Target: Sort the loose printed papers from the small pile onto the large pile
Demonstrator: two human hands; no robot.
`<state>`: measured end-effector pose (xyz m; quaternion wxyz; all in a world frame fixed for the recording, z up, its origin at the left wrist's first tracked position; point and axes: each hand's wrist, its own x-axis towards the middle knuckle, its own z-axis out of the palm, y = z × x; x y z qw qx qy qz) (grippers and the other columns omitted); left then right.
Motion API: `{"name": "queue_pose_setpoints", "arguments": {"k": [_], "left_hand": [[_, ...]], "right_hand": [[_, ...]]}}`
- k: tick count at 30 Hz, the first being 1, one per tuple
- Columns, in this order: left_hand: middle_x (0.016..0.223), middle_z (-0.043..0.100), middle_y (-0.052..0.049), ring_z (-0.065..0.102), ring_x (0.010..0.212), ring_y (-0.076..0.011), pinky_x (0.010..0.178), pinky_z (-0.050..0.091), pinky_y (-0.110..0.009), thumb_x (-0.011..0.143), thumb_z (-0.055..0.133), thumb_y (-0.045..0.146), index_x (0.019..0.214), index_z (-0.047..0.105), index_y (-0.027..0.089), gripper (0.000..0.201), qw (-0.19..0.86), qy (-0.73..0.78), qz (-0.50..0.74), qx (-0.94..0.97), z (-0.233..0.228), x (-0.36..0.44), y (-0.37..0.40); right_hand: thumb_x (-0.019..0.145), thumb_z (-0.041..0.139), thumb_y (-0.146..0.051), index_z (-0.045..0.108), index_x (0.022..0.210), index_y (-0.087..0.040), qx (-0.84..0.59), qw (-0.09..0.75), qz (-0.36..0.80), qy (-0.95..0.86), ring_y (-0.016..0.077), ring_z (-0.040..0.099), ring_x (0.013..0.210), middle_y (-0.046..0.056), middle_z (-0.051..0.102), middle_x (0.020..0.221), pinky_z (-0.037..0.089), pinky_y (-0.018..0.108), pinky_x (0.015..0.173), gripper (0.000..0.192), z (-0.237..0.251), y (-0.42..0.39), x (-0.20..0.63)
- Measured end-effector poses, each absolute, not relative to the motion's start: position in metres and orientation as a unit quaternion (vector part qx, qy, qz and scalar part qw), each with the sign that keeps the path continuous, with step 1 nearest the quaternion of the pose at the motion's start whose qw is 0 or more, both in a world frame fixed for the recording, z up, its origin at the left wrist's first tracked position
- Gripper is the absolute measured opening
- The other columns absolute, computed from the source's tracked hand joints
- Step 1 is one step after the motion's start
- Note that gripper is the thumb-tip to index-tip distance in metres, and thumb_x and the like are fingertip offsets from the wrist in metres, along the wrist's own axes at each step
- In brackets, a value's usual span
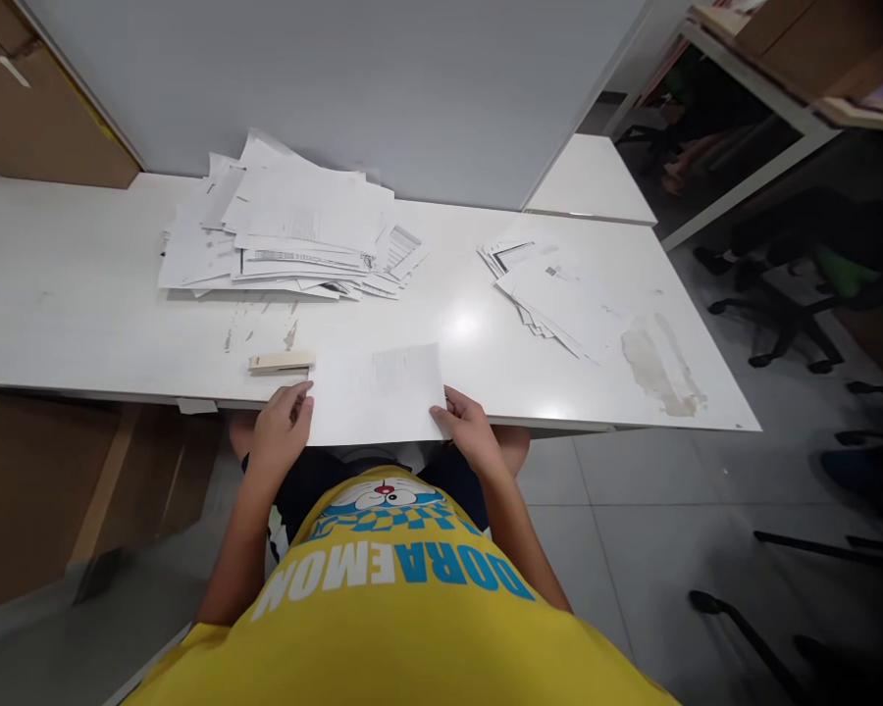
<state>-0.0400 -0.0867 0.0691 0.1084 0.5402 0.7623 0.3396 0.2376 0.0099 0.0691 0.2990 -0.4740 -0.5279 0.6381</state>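
A printed sheet of paper (374, 397) lies partly over the desk's front edge, between my two hands. My left hand (285, 420) pinches its left side near the corner. At the opposite edge my right hand (465, 422) grips the paper, thumb on top and fingers beneath. Whether it is one sheet or a few together, I cannot tell. Just beyond my left hand sits a beige stapler (281, 363), close to the paper's upper left corner.
A large untidy paper pile (301, 211) stands at the back left of the white desk (80, 294). To the right lies a smaller paper stack (548, 294). A grey partition (338, 78) rises behind; cardboard boxes (44, 108) are at far left. Office chairs (772, 304) stand right.
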Motion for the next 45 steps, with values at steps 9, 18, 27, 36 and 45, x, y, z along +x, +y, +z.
{"name": "queue_pose_setpoints", "arguments": {"k": [9,18,27,36,45], "left_hand": [[0.12,0.068,-0.016,0.057,0.122,-0.0317,0.108,0.039,-0.046,0.088,0.057,0.033,0.12,0.068,0.016,0.038,-0.095,0.717,0.377,0.579,0.063,-0.057,-0.074],[0.125,0.07,-0.011,0.058,0.122,-0.0254,0.105,0.043,-0.042,0.096,0.046,0.022,0.127,0.064,0.018,0.036,-0.097,0.626,0.371,0.679,0.051,-0.065,-0.059],[0.102,0.077,-0.007,0.066,0.097,-0.023,0.086,0.043,-0.038,0.088,0.057,0.014,0.113,0.069,0.019,0.029,-0.215,0.578,0.356,0.702,0.039,-0.084,-0.045],[0.107,0.076,-0.012,0.066,0.101,-0.0264,0.083,0.045,-0.04,0.099,0.032,0.033,0.132,0.063,0.018,0.047,-0.259,0.55,0.383,0.696,0.025,-0.093,-0.042],[0.101,0.077,-0.012,0.067,0.1,-0.0258,0.082,0.047,-0.039,0.101,0.025,0.031,0.13,0.064,0.017,0.051,-0.296,0.532,0.419,0.674,0.025,-0.086,-0.041]], "right_hand": [[0.081,0.061,-0.031,0.063,0.134,-0.021,-0.457,0.31,0.632,-0.543,0.0205,0.066,0.082,0.003,0.075,0.091,0.055,0.033,0.075,0.054,0.066,0.017,0.23],[0.084,0.066,-0.033,0.042,0.153,-0.02,-0.509,0.278,0.627,-0.52,0.02,0.063,0.08,0.004,0.072,0.088,0.055,0.036,0.077,0.074,0.054,0.02,0.226],[0.082,0.069,-0.037,0.05,0.148,-0.025,-0.481,0.252,0.67,-0.506,0.0238,0.065,0.077,0.004,0.072,0.082,0.056,0.038,0.071,0.07,0.054,0.032,0.223],[0.083,0.064,-0.04,0.055,0.144,-0.023,-0.454,0.274,0.665,-0.525,0.024,0.07,0.081,0.005,0.076,0.09,0.058,0.04,0.075,0.063,0.06,0.033,0.21],[0.082,0.061,-0.039,0.072,0.109,-0.02,-0.526,0.46,0.366,-0.615,0.0209,0.064,0.078,0.003,0.073,0.085,0.052,0.033,0.072,0.035,0.125,0.077,0.245]]}}
